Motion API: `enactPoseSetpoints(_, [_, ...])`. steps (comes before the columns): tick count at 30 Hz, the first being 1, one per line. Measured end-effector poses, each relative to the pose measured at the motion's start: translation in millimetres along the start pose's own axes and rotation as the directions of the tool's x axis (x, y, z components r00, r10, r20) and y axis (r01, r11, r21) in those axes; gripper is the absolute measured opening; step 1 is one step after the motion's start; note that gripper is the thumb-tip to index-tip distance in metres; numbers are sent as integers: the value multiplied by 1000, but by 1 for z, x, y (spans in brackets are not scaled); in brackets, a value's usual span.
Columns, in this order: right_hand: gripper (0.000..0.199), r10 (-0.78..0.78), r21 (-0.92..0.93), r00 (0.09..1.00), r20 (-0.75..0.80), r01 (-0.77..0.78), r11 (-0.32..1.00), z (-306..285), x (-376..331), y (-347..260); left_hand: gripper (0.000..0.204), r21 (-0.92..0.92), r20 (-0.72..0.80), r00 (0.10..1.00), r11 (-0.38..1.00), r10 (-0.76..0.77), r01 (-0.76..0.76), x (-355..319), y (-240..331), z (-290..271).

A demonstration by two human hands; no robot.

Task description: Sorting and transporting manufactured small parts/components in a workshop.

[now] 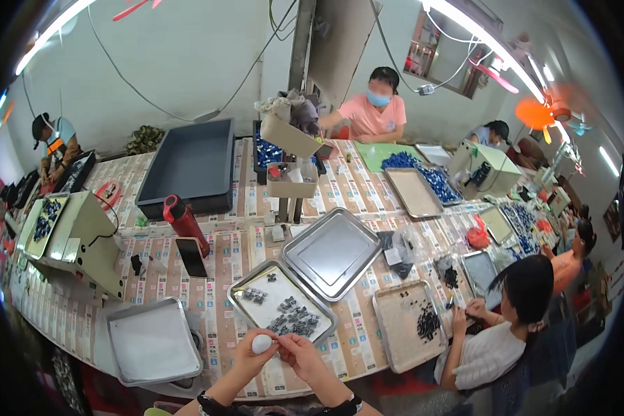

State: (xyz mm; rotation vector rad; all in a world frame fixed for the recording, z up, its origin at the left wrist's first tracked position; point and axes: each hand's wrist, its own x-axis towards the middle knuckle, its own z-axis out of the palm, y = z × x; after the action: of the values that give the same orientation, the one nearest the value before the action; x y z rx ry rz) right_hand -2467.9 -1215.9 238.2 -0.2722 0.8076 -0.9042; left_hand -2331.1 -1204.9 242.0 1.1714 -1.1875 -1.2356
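1. Your left hand (255, 352) has its grip closed around a small white rounded piece (261, 343), fingers curled over it just above the near edge of the bench (222, 277).
2. Your right hand (299, 350) sits just beside it, fingertips pinched together and touching the white piece or something tiny on it; what lies between those fingertips is too small to tell.
3. Right ahead of your hands lies a steel tray (281, 305) holding two loose clusters of small dark grey parts (295, 320). By the look of it, that is your stock or your finished lot; I can't tell which.
4. The second steel tray (331, 253), touching the first at its far corner, is bare, and so is the tray with the white liner (152, 341) to your left. Judging by that, most of the work looks ahead of you.
5. The red bottle (185, 223) and the phone (191, 256) stand well apart from your hands.
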Motion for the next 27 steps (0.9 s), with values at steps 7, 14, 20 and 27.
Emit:
enactPoseSetpoints(7, [13,62,-123,990,128,-46,991,-21,11,-32,19,-91,-103,994,996,-24,15,14,14,32])
enactPoseSetpoints(14, [21,-279,-590,907,316,418,691,5,55,-140,17,-100,-169,986,995,3,-20,35,20,-6])
enactPoseSetpoints(20, [19,-619,-696,600,506,709,118,81,98,-303,17,-76,-169,986,997,11,-24,71,42,-22])
enactPoseSetpoints(27, [29,-612,-600,298,732,708,-373,186,149,-320,17,-57,-281,960,998,14,-31,81,38,-32])
